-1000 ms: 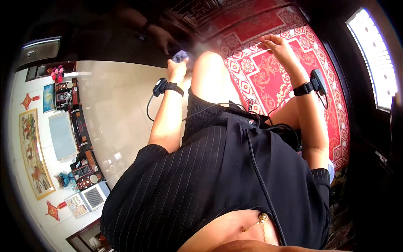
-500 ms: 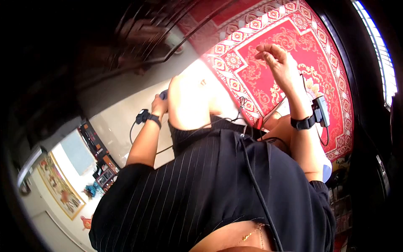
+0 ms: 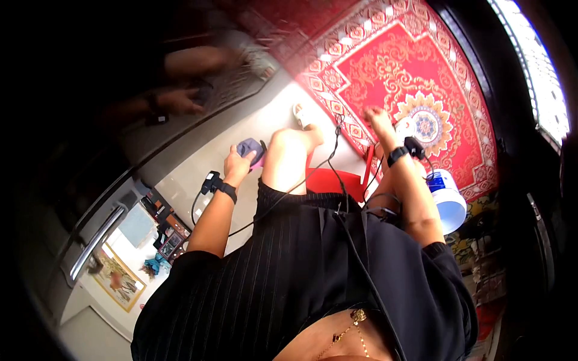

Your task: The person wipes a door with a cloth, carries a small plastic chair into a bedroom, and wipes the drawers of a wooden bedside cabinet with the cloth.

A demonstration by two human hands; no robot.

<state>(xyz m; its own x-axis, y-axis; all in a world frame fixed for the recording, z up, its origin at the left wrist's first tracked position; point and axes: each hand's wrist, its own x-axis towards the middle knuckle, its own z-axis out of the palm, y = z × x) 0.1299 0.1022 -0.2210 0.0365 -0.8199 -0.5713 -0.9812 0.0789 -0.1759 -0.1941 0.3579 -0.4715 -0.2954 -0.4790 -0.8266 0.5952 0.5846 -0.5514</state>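
By L knee (image 3: pixel 286 157), L hand (image 3: pixel 236 165) grips gray-purple cloth (image 3: pixel 250 148), R hand (image 3: pixel 378 120) loosely open; bucket (image 3: pixel 450 212) lbl (image 3: pixel 436 182) illegible.

A red rug (image 3: pixel 373 66) with a cream-and-gold medallion and patterned border covers part of the pale, glossy floor (image 3: pixel 208 201), with a red stool (image 3: pixel 337 182) beside it. Along the left runs a dark, shiny panel (image 3: pixel 135 135) with a metal handle (image 3: pixel 96 242), its surface throwing back dim reflections; below, a gold-framed picture (image 3: pixel 120 280) hangs on the whitish wall (image 3: pixel 84 307) near dark furniture (image 3: pixel 173 240). Strong daylight glares through the barred window (image 3: pixel 533 72) at upper right, and a bright patch whitens the floor near the rug.
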